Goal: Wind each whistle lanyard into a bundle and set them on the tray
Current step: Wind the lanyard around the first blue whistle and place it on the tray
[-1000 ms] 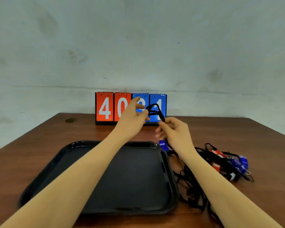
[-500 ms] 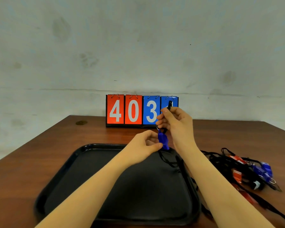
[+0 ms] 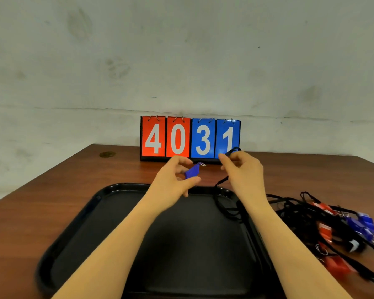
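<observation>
**Q:** Looking down from head height, what are the two hands doing?

**A:** Both are raised above the far rim of a black tray [image 3: 78, 221] on a brown wooden table [image 3: 41, 201]. The left hand [image 3: 173, 180] pinches a blue whistle [image 3: 191, 172] between thumb and fingers; the small metal ring [image 3: 202, 164] on the whistle points away from the tray, toward the scoreboard. The right hand [image 3: 243, 171], just right of it, has its fingers curled round a black lanyard cord [image 3: 221, 182]. The cord pokes out above the fingertips and hangs down below the hand onto the tray's far right corner, where it lies in loose loops.

**Q:** Where are the other whistles?

**A:** Right of the tray, on the table, lies a tangled pile of lanyards [image 3: 324, 223] with red and blue whistles mixed in. Some cords touch the tray's right edge.

**Q:** Anything else?

**A:** Beyond the tray, at the table's back edge against a pale wall [image 3: 181, 50], stands a flip scoreboard [image 3: 190, 138]. It reads 4 and 0 on red cards, 3 and 1 on blue.
</observation>
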A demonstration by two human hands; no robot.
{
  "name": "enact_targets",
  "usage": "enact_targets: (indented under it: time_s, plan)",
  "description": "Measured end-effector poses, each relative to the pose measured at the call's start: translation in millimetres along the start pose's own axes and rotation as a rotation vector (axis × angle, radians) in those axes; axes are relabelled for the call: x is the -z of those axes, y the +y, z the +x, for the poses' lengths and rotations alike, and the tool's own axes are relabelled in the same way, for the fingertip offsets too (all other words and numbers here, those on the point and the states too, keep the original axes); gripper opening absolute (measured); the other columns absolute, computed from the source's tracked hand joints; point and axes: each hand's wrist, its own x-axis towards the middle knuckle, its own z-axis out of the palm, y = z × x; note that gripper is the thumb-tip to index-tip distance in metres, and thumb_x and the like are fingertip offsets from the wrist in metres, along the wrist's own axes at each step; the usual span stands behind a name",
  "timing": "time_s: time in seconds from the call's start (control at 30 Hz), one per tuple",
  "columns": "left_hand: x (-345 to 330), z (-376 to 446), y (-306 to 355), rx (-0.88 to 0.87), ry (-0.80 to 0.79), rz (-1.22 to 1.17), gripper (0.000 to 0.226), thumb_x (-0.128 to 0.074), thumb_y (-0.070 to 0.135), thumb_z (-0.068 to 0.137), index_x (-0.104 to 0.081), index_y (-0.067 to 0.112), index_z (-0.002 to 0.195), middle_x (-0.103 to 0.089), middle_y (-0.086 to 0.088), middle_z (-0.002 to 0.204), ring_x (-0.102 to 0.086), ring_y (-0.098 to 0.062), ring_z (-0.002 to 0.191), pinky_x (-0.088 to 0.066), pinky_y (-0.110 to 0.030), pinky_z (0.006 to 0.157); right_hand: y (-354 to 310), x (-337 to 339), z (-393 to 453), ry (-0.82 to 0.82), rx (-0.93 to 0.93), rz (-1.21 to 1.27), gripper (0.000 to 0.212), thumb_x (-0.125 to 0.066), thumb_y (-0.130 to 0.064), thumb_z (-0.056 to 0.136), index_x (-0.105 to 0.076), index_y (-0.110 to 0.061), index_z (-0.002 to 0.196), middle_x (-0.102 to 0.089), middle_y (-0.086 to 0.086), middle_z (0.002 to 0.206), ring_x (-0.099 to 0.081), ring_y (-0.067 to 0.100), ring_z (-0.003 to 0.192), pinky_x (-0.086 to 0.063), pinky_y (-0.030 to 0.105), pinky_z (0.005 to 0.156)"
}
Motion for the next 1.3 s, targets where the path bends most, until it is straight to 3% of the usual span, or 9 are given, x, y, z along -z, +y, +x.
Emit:
enact_targets:
  time_s: [0.13, 0.27, 0.43, 0.53, 0.7, 0.87, 1.03, 1.17, 1.3]
  plan:
    - [8, -3, 2, -0.029, 0.017, 0.006, 0.031, -0.068, 0.023, 0.081, -0.049, 0.026, 0.106, -0.06, 0.01, 0.099, -0.061, -0.005, 0.065, -0.049, -0.012, 0.057, 5, -2, -5, -0.029, 0.024, -0.235, 0.024, -0.064, -0.038, 0.084, -0.056, -0.017, 0.076, -0.058, -0.004, 0.073, -0.056, 0.013, 0.073, -0.05, 0.031, 0.067]
    - [15, -8, 6, -0.081, 0.047, 0.006, 0.031, -0.069, 0.019, 0.08, -0.052, 0.032, 0.103, -0.059, 0.018, 0.097, -0.06, -0.001, 0.088, -0.047, -0.005, 0.06, -2, -3, -11, -0.074, 0.118, -0.215, 0.016, -0.065, -0.026, 0.085, -0.05, -0.019, 0.088, -0.051, -0.006, 0.081, -0.048, 0.004, 0.073, -0.039, 0.016, 0.062]
    - [14, -11, 9, -0.121, 0.092, -0.054, 0.033, -0.069, 0.015, 0.08, -0.053, 0.035, 0.101, -0.058, 0.018, 0.098, -0.059, -0.001, 0.091, -0.048, -0.004, 0.062, -4, -7, -16, -0.438, 0.193, -0.177, 0.03, -0.053, -0.013, 0.09, -0.053, -0.026, 0.117, -0.043, -0.006, 0.121, -0.033, 0.011, 0.118, -0.035, 0.031, 0.103]
    - [16, -11, 10, -0.131, 0.135, -0.052, 0.038, -0.069, 0.015, 0.08, -0.052, 0.038, 0.104, -0.057, 0.018, 0.098, -0.057, 0.001, 0.089, -0.048, -0.006, 0.062, -4, -9, -18, -0.562, 0.189, -0.163, 0.023, -0.052, -0.011, 0.09, -0.06, -0.03, 0.099, -0.046, -0.013, 0.119, -0.032, 0.009, 0.12, -0.029, 0.034, 0.106]
    - [17, -11, 8, -0.116, 0.153, -0.045, 0.041, -0.063, 0.014, 0.085, -0.055, 0.034, 0.12, -0.053, 0.019, 0.102, -0.059, -0.003, 0.06, -0.045, -0.002, 0.062, -7, -4, -16, -0.43, 0.136, 0.06, 0.017, -0.049, -0.018, 0.094, -0.064, -0.023, 0.09, -0.065, -0.01, 0.094, -0.057, -0.002, 0.095, -0.041, 0.014, 0.086]
    - [16, -11, 3, -0.061, 0.167, -0.089, 0.036, -0.058, 0.014, 0.088, -0.058, 0.025, 0.122, -0.059, 0.016, 0.101, -0.059, -0.004, 0.086, -0.052, -0.012, 0.07, -6, -1, -13, -0.276, 0.032, 0.261, 0.016, -0.047, -0.021, 0.096, -0.062, -0.021, 0.088, -0.051, -0.005, 0.059, -0.045, 0.005, 0.047, -0.044, 0.02, 0.053]
    - [13, -12, 6, -0.02, 0.144, -0.129, 0.036, -0.045, 0.006, 0.094, -0.057, 0.03, 0.119, -0.063, 0.005, 0.1, -0.061, -0.007, 0.08, -0.05, -0.011, 0.071, -7, 0, -12, -0.124, 0.01, 0.252, 0.014, -0.051, -0.023, 0.094, -0.065, -0.022, 0.092, -0.062, -0.009, 0.078, -0.046, 0.0, 0.06, -0.038, 0.015, 0.058]
    - [13, -11, 3, 0.016, 0.175, -0.058, 0.036, -0.053, 0.007, 0.091, -0.057, 0.026, 0.121, -0.056, 0.017, 0.103, -0.055, 0.005, 0.09, -0.046, -0.02, 0.089, -7, 7, -7, -0.118, -0.099, 0.376, 0.026, -0.043, -0.014, 0.096, -0.069, -0.018, 0.096, -0.041, -0.011, 0.05, -0.029, 0.004, 0.044, -0.032, 0.016, 0.045]
    - [15, -8, -1, 0.108, 0.231, -0.042, 0.018, -0.065, 0.012, 0.083, -0.064, 0.028, 0.091, -0.066, 0.006, 0.09, -0.065, -0.009, 0.086, -0.05, -0.031, 0.088, -9, 10, -5, -0.113, -0.134, 0.457, 0.033, -0.036, -0.009, 0.097, -0.068, -0.014, 0.104, -0.037, -0.004, 0.058, -0.028, 0.004, 0.046, -0.03, 0.018, 0.048]
